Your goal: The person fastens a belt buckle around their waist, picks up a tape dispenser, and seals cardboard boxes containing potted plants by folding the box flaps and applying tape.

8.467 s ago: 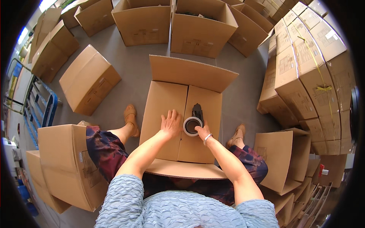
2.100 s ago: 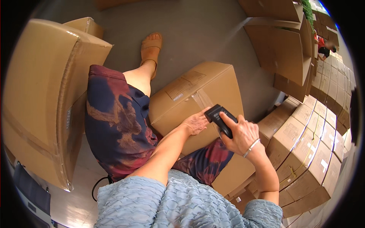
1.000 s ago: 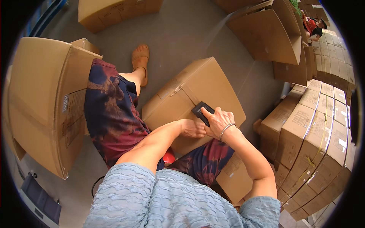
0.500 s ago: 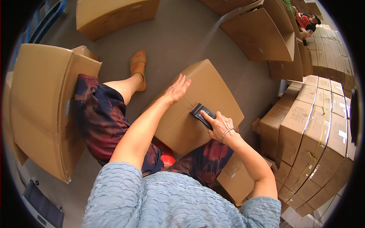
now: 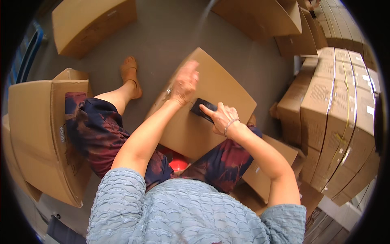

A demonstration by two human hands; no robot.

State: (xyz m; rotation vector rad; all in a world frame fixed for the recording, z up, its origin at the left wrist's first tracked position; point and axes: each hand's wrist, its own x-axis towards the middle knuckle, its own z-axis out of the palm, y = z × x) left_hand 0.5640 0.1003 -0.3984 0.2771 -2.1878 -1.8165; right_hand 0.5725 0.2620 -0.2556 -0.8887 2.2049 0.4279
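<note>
A closed brown cardboard box (image 5: 223, 85) stands between my knees, its broad top facing me. My left hand (image 5: 185, 83) is stretched out over the box's left part, fingers straight and smeared by motion; I cannot tell whether it presses on the cardboard. Beside its wrist a small shiny spot glints near the box edge. My right hand (image 5: 225, 118), with a bracelet on the wrist, is closed round a black oblong handheld device (image 5: 202, 109). The device is down at the middle of the box top, index finger along its upper face. Its underside is hidden.
A large carton (image 5: 30, 134) stands against my left leg, another carton (image 5: 95, 26) at the far left. Open cartons (image 5: 264, 18) stand at the far right. Strapped cartons (image 5: 325, 114) are stacked on the right. A red object (image 5: 177, 162) shows under me.
The view has shifted. My left hand has moved along the box toward its far-left edge and turned more on its side. The black device has slid a little toward the left across the top.
</note>
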